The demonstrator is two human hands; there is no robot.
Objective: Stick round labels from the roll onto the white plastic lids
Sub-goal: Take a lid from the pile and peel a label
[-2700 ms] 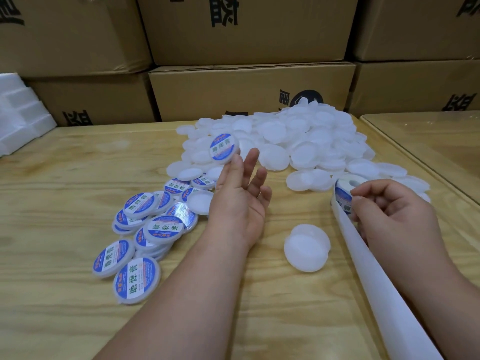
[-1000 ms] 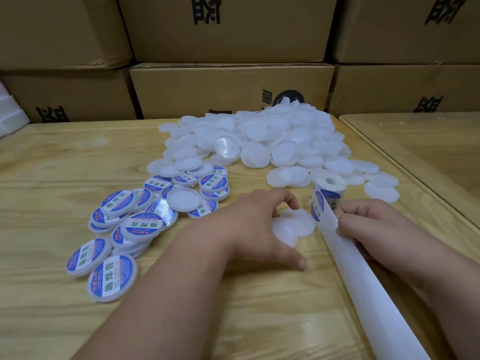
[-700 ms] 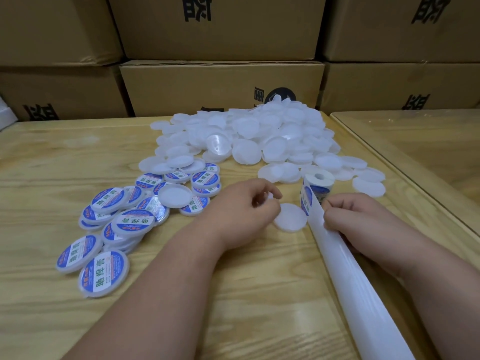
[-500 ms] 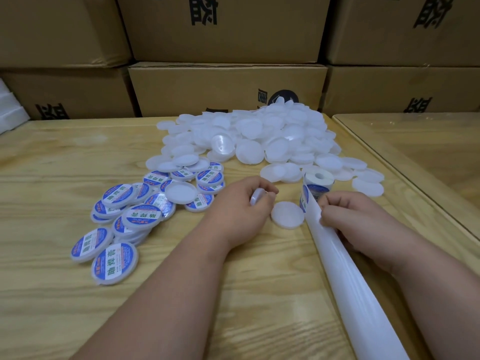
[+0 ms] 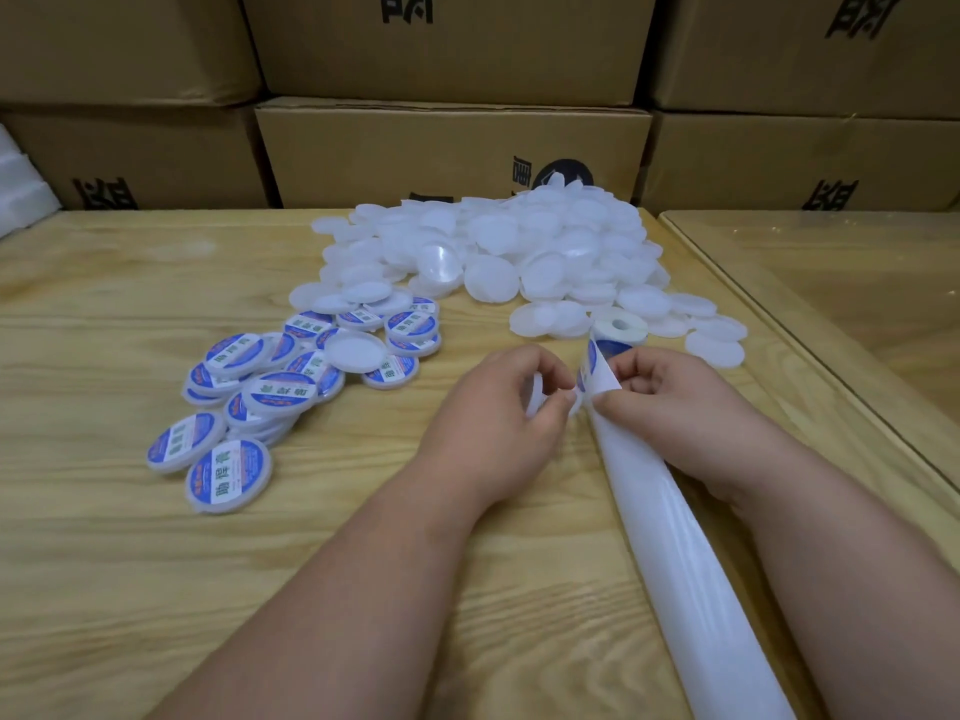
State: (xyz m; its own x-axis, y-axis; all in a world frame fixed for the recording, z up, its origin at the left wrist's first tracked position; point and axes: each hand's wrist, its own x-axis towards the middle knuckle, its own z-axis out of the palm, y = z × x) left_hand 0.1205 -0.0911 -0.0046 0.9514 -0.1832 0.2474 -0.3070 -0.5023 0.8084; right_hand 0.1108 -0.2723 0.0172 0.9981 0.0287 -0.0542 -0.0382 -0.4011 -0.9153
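Note:
A heap of plain white lids (image 5: 519, 246) lies at the table's far middle. Labelled lids (image 5: 275, 392) with blue and white round labels lie in a loose pile to the left. The label roll (image 5: 618, 330) stands upright just in front of the heap. Its white backing strip (image 5: 675, 553) trails toward me. My left hand (image 5: 498, 407) grips a plain white lid (image 5: 535, 402), held on edge close to the strip. My right hand (image 5: 660, 397) pinches the backing strip just below a blue label (image 5: 592, 363) that peels off it. Another lid under my hands is mostly hidden.
Stacked cardboard boxes (image 5: 447, 148) wall off the back of the wooden table (image 5: 104, 589). White foam blocks (image 5: 15, 194) sit at the far left. A second wooden surface (image 5: 841, 283) adjoins on the right, with a seam between.
My left hand dropped a labelled lid on the left pile, came back, picked one plain lid off the table and brought it up to the strip. My right hand stayed on the strip.

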